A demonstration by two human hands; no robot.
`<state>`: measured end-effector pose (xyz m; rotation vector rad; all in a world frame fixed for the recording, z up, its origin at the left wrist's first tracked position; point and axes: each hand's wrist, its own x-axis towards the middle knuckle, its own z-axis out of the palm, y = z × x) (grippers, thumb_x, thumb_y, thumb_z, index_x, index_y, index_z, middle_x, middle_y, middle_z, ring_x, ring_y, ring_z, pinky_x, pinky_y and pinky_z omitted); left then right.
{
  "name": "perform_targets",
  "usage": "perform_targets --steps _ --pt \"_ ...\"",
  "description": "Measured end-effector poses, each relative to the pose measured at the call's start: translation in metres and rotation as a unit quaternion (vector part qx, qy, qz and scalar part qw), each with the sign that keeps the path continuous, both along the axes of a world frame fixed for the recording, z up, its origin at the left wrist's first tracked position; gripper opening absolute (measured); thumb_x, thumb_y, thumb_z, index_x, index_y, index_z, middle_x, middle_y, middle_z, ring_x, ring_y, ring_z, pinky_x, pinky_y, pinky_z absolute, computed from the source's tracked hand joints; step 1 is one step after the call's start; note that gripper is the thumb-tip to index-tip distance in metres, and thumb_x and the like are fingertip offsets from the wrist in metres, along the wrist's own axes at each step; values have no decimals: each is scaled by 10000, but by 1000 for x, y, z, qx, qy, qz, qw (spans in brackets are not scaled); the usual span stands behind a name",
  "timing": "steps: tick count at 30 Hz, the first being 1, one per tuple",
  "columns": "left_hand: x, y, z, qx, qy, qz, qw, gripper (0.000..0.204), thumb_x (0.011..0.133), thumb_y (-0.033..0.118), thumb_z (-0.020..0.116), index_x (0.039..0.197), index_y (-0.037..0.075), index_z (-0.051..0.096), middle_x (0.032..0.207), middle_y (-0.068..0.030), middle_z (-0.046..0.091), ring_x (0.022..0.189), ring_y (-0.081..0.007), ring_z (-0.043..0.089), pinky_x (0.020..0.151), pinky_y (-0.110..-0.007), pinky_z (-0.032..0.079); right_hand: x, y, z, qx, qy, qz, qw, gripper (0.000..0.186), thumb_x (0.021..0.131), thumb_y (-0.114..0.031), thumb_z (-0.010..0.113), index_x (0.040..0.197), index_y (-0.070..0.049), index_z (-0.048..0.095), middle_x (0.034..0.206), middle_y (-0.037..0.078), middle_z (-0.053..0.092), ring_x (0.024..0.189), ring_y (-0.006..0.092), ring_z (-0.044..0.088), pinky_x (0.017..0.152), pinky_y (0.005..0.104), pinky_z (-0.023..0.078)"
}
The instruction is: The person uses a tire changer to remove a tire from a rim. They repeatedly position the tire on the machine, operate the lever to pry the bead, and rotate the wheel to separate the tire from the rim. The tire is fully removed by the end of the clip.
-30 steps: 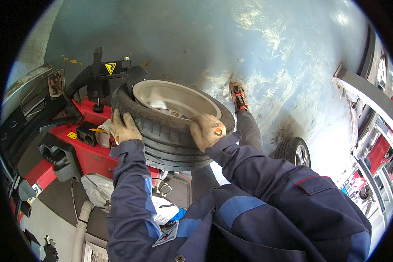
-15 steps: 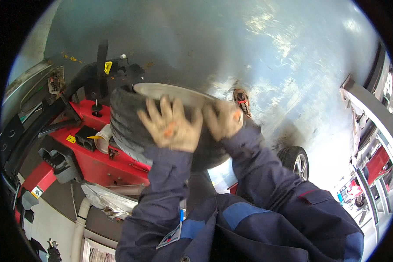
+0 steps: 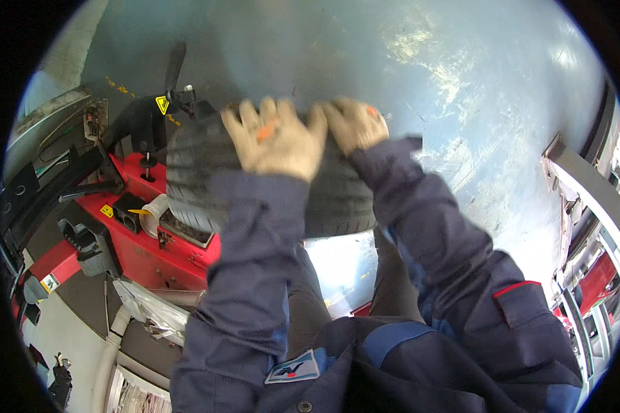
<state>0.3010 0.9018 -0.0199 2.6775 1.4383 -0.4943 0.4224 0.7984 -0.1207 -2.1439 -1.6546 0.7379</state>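
A large black tyre (image 3: pixel 337 206) stands in front of me with its tread toward me, beside a red machine (image 3: pixel 141 255). My left hand (image 3: pixel 279 148), in a beige work glove with an orange mark, lies over the tyre's upper part. Its fingers are spread and bent over the far edge. Close by on the right, my right hand (image 3: pixel 355 124), gloved the same way, grips the same edge with its fingers curled over. Both hands are slightly blurred, and the fingertips are partly hidden. The wheel's face is out of sight.
A white cup (image 3: pixel 156 210) with a yellow-handled tool rests on the red machine. Black machine arms (image 3: pixel 55 220) reach along the left, one with a yellow warning sticker (image 3: pixel 162 104). A grey metal frame (image 3: pixel 589 182) stands at the right. Clear plastic sheeting (image 3: pixel 148 310) lies lower left.
Both hands have moved farther away, onto the tyre's far edge, and their fingers now bend over it. The tyre has tilted, so its light rim no longer shows. My legs have come into view.
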Motion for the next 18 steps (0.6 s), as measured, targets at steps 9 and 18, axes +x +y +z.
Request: perform_targets --steps 9,18 --pt "-118 -244 40 -2 -186 -69 980 568 849 516 698 1280 145 698 1348 -109 622 1313 -372 570 1012 -712 426 -98 -241 54 61 256 -62 963 268 913 -112 650 1126 42 704 1092 237 716 1007 462 678 885 531 553" --pt "-270 -333 82 -338 -380 118 853 393 844 199 794 1224 115 733 1162 -179 743 1091 -383 711 986 -533 546 -122 -281 56 -24 272 -131 953 367 994 -233 569 1227 27 680 1204 261 696 1112 464 671 1012 509 531"
